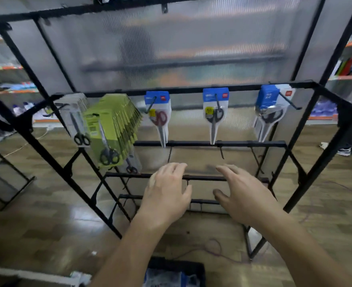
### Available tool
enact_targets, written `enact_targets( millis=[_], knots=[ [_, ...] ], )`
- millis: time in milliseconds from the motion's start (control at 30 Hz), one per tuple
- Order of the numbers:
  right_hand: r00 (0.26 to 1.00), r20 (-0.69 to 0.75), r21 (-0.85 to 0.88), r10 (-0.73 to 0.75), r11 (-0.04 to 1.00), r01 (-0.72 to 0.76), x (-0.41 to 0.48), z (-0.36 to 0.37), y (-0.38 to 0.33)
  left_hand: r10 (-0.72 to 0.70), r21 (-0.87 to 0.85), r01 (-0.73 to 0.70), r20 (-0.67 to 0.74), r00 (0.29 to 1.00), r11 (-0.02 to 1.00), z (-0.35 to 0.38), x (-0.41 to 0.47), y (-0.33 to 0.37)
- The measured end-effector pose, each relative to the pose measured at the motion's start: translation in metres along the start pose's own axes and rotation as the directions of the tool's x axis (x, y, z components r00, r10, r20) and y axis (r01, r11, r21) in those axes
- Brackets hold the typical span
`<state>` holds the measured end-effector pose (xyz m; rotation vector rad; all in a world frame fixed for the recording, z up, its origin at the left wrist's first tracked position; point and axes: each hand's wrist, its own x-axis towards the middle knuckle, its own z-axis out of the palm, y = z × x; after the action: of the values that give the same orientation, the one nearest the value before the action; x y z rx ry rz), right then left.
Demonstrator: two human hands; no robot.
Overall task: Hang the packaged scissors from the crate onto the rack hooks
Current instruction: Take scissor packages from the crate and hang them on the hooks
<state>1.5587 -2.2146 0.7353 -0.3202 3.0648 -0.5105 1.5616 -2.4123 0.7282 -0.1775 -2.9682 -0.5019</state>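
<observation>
Left hand (166,193) and right hand (241,193), both empty with relaxed fingers, before the rack (212,144). Packaged scissors (214,117) hang from far hooks (290,102), long axes vertical, blue-carded blades pointing down. Crate (191,264) nearest, below.

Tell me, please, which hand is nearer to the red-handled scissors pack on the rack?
Left. The left hand is directly below the red-handled scissors pack; the right hand is below and farther right.

One rack (210,144), one crate (193,264), one left hand (166,195), one right hand (243,195), five packaged-scissors bunches (213,114).
</observation>
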Motion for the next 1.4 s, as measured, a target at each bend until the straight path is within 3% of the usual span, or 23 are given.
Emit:
enact_targets(
  millis=[200,400,667,900,1100,1400],
  knots=[
    [0.998,0.05,-0.101,0.048,0.994,-0.042,-0.043,0.032,-0.087,0.012,-0.038,-0.01,0.044,0.999,0.999,-0.021,-0.063,-0.082],
    [0.997,0.034,-0.193,0.068,0.979,-0.06,-0.087,0.019,-0.125,0.068,-0.035,-0.068,-0.001,0.998,0.997,-0.054,-0.106,-0.097],
    [0.997,-0.025,-0.189,0.067,0.98,-0.07,-0.141,-0.005,-0.12,0.107,-0.005,-0.107,-0.029,0.994,0.994,-0.072,-0.144,-0.063],
    [0.994,0.07,-0.084,0.084,0.993,-0.078,-0.185,0.028,-0.084,-0.004,0.037,0.003,0.042,0.999,0.999,-0.055,-0.19,-0.044],
    [0.984,0.115,0.012,0.133,0.991,-0.136,-0.223,0.063,-0.083,-0.051,0.094,0.038,0.136,0.989,0.995,-0.045,-0.23,-0.05],
    [0.971,0.086,-0.001,0.221,0.975,-0.222,-0.226,0.087,-0.135,0.056,0.081,-0.071,0.175,0.983,0.994,-0.047,-0.238,-0.102]
  ],
)
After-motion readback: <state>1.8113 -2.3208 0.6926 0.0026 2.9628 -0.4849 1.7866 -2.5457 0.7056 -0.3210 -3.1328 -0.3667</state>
